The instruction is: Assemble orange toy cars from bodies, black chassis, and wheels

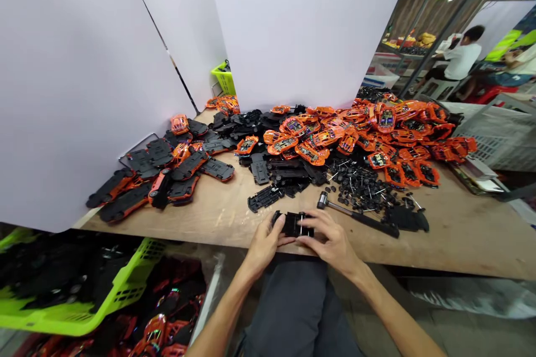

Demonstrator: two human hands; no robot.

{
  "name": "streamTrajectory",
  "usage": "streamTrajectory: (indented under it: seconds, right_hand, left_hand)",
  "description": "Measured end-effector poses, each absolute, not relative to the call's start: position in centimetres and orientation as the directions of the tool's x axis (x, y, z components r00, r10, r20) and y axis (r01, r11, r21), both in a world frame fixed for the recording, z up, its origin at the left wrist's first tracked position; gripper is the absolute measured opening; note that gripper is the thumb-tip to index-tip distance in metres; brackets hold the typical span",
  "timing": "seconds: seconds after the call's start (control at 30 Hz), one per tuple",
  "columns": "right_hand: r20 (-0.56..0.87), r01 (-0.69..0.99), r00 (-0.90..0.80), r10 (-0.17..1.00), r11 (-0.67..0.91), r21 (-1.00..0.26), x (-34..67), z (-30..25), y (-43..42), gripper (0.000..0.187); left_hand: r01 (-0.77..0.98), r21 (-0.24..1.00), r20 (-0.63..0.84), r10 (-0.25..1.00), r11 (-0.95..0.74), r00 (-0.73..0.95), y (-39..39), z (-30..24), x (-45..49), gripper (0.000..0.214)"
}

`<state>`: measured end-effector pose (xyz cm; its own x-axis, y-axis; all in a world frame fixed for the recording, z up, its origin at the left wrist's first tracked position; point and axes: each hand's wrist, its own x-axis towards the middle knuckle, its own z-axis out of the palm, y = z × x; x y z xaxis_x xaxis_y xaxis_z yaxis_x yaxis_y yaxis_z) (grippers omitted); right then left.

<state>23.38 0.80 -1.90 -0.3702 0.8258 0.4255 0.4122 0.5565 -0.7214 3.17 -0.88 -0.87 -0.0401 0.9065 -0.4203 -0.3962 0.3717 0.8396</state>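
Near the table's front edge, a black toy car chassis (292,225) lies between my two hands. My left hand (266,241) grips its left end, thumb on top. At its right end, my right hand (329,237) has its fingers around the chassis and at a silvery wheel axle (300,224) that lies across it. Just beyond my right hand, a hammer (355,215) with a dark grip rests on the wood. Behind it spreads a heap of black wheels with thin metal axles (355,181). More black chassis (288,173) are piled straight ahead.
Orange car shells (326,134) are heaped at the back and right. Assembled orange-and-black cars (184,170) lie at the left of the wooden table (218,217). A green basket (125,279) of black parts stands low on the left. White panels (293,28) rise behind; people sit far right.
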Motion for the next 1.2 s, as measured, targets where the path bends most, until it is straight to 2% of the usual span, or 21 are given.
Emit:
streamTrajectory:
  seconds: [0.1, 0.17, 0.27, 0.5, 0.57, 0.63, 0.7, 0.77, 0.93, 0.97, 1.07, 1.2]
  right_hand:
    - [0.334, 0.384, -0.334, 0.882, 0.451, -0.806, 22.5, -1.0, 1.7, 0.068]
    - [0.3, 0.367, -0.383, 0.874, 0.441, -0.819, 21.5, -0.4, 2.3, 0.082]
    - [0.319, 0.37, -0.46, 0.829, 0.505, -0.78, 20.2, -0.4, 2.7, 0.089]
    - [0.349, 0.454, -0.524, 0.777, 0.601, -0.658, 19.9, -2.0, 3.0, 0.097]
    - [0.356, 0.459, -0.592, 0.723, 0.665, -0.59, 19.8, -0.8, 5.3, 0.09]
    - [0.367, 0.477, -0.631, 0.683, 0.715, -0.51, 19.0, 1.8, 9.1, 0.063]
    - [0.417, 0.546, -0.599, 0.683, 0.73, -0.411, 17.6, 4.5, 14.0, 0.034]
    - [0.435, 0.613, -0.593, 0.678, 0.73, -0.303, 16.1, 6.2, 19.0, 0.033]
    - [0.415, 0.58, -0.573, 0.707, 0.708, -0.404, 15.2, 6.2, 26.0, 0.01]
    - [0.417, 0.578, -0.553, 0.721, 0.693, -0.431, 15.8, 6.1, 26.1, 0.011]
    - [0.395, 0.561, -0.483, 0.781, 0.623, -0.546, 19.1, 6.7, 24.2, 0.034]
    - [0.145, 0.428, -0.444, 0.884, 0.351, -0.833, 26.0, 7.6, 17.2, 0.044]
  left_hand:
    - [-0.425, 0.803, -0.442, 0.896, 0.418, 0.047, -0.7, -0.8, 2.9, 0.043]
    - [-0.44, 0.786, -0.44, 0.893, 0.433, 0.093, -0.6, -0.9, 2.7, 0.047]
    - [-0.434, 0.783, -0.457, 0.886, 0.446, 0.086, -0.8, -1.5, 2.5, 0.053]
    - [-0.378, 0.856, -0.429, 0.893, 0.354, -0.137, -1.1, -5.0, 1.7, 0.059]
    - [-0.367, 0.852, -0.447, 0.884, 0.373, -0.139, -0.7, -5.4, 1.8, 0.061]
    - [-0.404, 0.817, -0.471, 0.88, 0.411, -0.059, -0.3, -5.3, 2.1, 0.069]
    - [-0.452, 0.777, -0.475, 0.879, 0.438, 0.036, -0.1, -4.8, 2.3, 0.079]
    - [-0.473, 0.76, -0.475, 0.878, 0.445, 0.063, -0.1, -4.3, 2.5, 0.087]
    - [-0.484, 0.76, -0.5, 0.866, 0.434, -0.009, -0.4, -4.2, 2.7, 0.096]
    - [-0.485, 0.762, -0.5, 0.866, 0.429, -0.019, -0.4, -4.3, 2.8, 0.096]
    - [-0.48, 0.777, -0.481, 0.876, 0.407, -0.034, -0.3, -4.1, 3.0, 0.084]
    - [-0.474, 0.799, -0.469, 0.877, 0.371, -0.104, -0.2, -3.1, 2.5, 0.062]
